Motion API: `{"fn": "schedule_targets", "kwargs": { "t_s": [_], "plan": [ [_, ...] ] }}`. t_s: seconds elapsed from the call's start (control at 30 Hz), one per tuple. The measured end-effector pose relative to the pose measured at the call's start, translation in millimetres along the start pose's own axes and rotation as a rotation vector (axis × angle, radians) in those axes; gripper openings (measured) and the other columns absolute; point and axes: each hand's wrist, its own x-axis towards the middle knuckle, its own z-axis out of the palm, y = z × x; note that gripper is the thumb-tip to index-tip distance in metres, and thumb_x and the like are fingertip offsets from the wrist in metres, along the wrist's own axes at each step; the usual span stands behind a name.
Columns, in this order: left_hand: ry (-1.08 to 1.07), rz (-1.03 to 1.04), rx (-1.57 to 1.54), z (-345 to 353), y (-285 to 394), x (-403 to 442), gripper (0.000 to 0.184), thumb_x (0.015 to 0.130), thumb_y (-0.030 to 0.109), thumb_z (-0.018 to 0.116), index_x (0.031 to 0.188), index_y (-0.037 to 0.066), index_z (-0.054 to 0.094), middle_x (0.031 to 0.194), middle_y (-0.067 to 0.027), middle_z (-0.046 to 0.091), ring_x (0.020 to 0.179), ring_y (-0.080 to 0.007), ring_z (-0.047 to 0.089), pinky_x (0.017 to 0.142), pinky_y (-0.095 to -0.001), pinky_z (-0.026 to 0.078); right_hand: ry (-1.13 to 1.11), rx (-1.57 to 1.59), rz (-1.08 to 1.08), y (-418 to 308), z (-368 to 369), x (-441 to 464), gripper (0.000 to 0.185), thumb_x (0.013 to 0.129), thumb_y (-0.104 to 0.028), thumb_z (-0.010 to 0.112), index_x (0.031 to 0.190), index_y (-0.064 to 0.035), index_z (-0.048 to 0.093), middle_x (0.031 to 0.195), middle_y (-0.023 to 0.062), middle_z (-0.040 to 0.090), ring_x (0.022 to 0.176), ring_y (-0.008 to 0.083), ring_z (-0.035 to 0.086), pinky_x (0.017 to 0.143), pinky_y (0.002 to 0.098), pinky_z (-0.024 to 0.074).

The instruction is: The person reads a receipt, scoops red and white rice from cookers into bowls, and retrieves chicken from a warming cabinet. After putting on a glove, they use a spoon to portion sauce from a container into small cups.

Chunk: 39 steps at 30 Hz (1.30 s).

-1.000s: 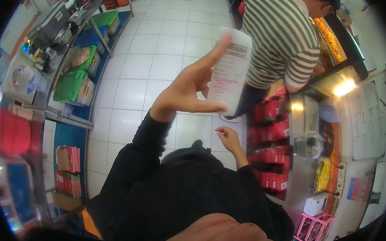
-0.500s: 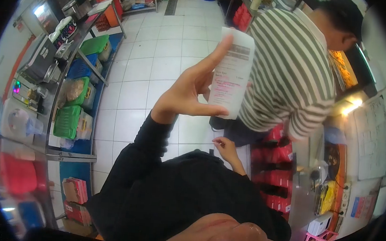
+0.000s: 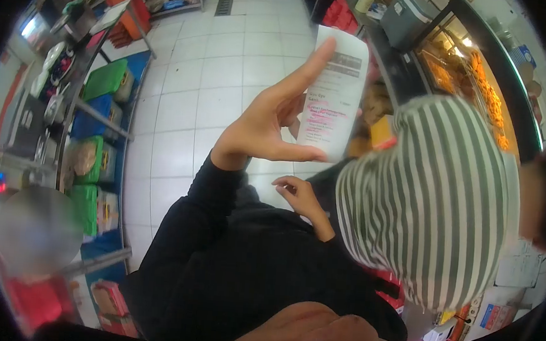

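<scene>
Bright floor, fisheye distortion, black corners

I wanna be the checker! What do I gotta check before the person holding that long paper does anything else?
1. Receipt held: ok, the left hand has it between thumb and fingers.
2. Printed side facing the camera: ok, dark print and pink marks show.
3. Every little line readable: not ok, much of the small print is blurry.
4. Right hand free: ok, loosely curled, nothing seen in it.
5. Elbow room on the right: looks not ok, someone's striped shirt is very near.
6. Back of the receipt: cannot tell, it faces away.
</scene>
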Motion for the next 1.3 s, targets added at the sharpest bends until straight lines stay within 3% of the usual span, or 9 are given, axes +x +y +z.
{"fn": "schedule_targets", "kwargs": {
  "t_s": [0.3, 0.6, 0.7, 0.9, 0.93, 0.97, 1.1, 1.2, 1.3],
  "plan": [
    [-0.193, 0.004, -0.058, -147.9, -149.8, 164.7, 0.116, 0.054, 0.004, 0.082, 0.149, 0.010, 0.017, 0.144, -0.0172, 0.038, 0.113, -0.0304, 0.059, 0.086, -0.0358, 0.054, 0.258, 0.023, 0.080, 26.8, -69.4, 205.9, 0.015, 0.085, -0.012, 0.063, 0.099, -0.0078, 0.069, 0.087, 0.0059, 0.067, 0.062, 0.0094, 0.052, 0.061, 0.0243, 0.0458],
    [-0.373, -0.126, -0.340, -156.9, -264.3, 309.3, 0.113, 0.059, -0.001, 0.080, 0.149, 0.002, 0.011, 0.138, -0.0194, 0.046, 0.116, -0.0280, 0.057, 0.092, -0.0347, 0.049, 0.657, 0.112, 0.181, 31.1, -212.8, 288.9, 0.015, 0.086, -0.011, 0.063, 0.099, -0.0056, 0.068, 0.089, 0.0056, 0.067, 0.077, 0.0099, 0.059, 0.071, 0.0248, 0.0475],
    [-0.425, -0.164, -0.396, -143.5, -338.0, 337.7, 0.095, 0.072, -0.006, 0.072, 0.148, 0.001, 0.016, 0.144, -0.0131, 0.037, 0.125, -0.0179, 0.045, 0.100, -0.0305, 0.039, 0.858, -0.026, 0.078, 37.3, -305.5, 321.9, 0.016, 0.086, -0.011, 0.064, 0.099, -0.0026, 0.067, 0.091, 0.0049, 0.067, 0.083, 0.0097, 0.060, 0.076, 0.0248, 0.0476],
    [-0.436, -0.128, -0.543, -76.2, -440.3, 418.9, 0.078, 0.082, 0.003, 0.058, 0.147, -0.001, 0.017, 0.139, -0.0185, 0.042, 0.119, -0.0275, 0.053, 0.102, -0.0365, 0.039, 1.486, -0.356, -0.437, -39.0, -566.7, 340.5, 0.020, 0.087, -0.019, 0.066, 0.100, -0.0034, 0.068, 0.093, 0.0049, 0.069, 0.087, 0.0112, 0.062, 0.079, 0.0266, 0.0484],
    [-0.483, -0.106, -0.558, -57.8, -436.2, 460.3, 0.078, 0.085, 0.014, 0.059, 0.147, -0.003, 0.016, 0.142, -0.0186, 0.039, 0.122, -0.0276, 0.050, 0.103, -0.0369, 0.038, 1.667, -0.445, -0.213, -96.5, -620.9, 326.6, 0.025, 0.086, -0.026, 0.067, 0.099, -0.0051, 0.069, 0.091, 0.0054, 0.070, 0.087, 0.0127, 0.064, 0.078, 0.0277, 0.0490],
    [-0.512, -0.093, -0.610, -46.6, -444.7, 484.7, 0.078, 0.084, 0.012, 0.059, 0.147, -0.002, 0.016, 0.145, -0.0171, 0.034, 0.127, -0.0253, 0.043, 0.106, -0.0355, 0.032, 1.672, -0.582, -0.603, -103.9, -697.4, 320.7, 0.024, 0.085, -0.028, 0.067, 0.095, -0.0065, 0.070, 0.088, 0.0060, 0.070, 0.084, 0.0153, 0.065, 0.078, 0.0286, 0.0492],
    [-0.548, -0.020, -0.666, 1.3, -483.4, 558.6, 0.082, 0.081, 0.015, 0.062, 0.147, -0.003, 0.017, 0.152, -0.0147, 0.023, 0.138, -0.0212, 0.026, 0.111, -0.0329, 0.019, 1.657, -1.036, -0.187, -182.9, -905.9, 290.4, 0.058, 0.070, -0.017, 0.070, 0.125, -0.0128, 0.053, 0.118, 0.0147, 0.055, 0.113, 0.0322, 0.052, 0.100, 0.0516, 0.0376],
    [-0.525, -0.012, -0.642, 31.4, -518.8, 587.0, 0.084, 0.080, 0.016, 0.064, 0.146, -0.004, 0.017, 0.153, -0.0156, 0.020, 0.139, -0.0225, 0.025, 0.112, -0.0335, 0.018, 1.466, -1.604, 0.368, -197.4, -966.7, 279.9, 0.050, 0.069, -0.017, 0.070, 0.117, -0.0094, 0.057, 0.115, 0.0170, 0.055, 0.109, 0.0298, 0.054, 0.089, 0.0406, 0.0474],
    [-0.488, -0.079, -0.645, 36.1, -557.7, 606.6, 0.084, 0.080, 0.018, 0.064, 0.146, -0.004, 0.017, 0.153, -0.0160, 0.021, 0.139, -0.0234, 0.025, 0.112, -0.0340, 0.017, 1.299, -1.987, 0.485, -192.6, -986.5, 275.4, 0.032, 0.071, -0.019, 0.067, 0.100, -0.0066, 0.065, 0.100, 0.0186, 0.062, 0.096, 0.0330, 0.061, 0.081, 0.0399, 0.0500]
  ]
}}
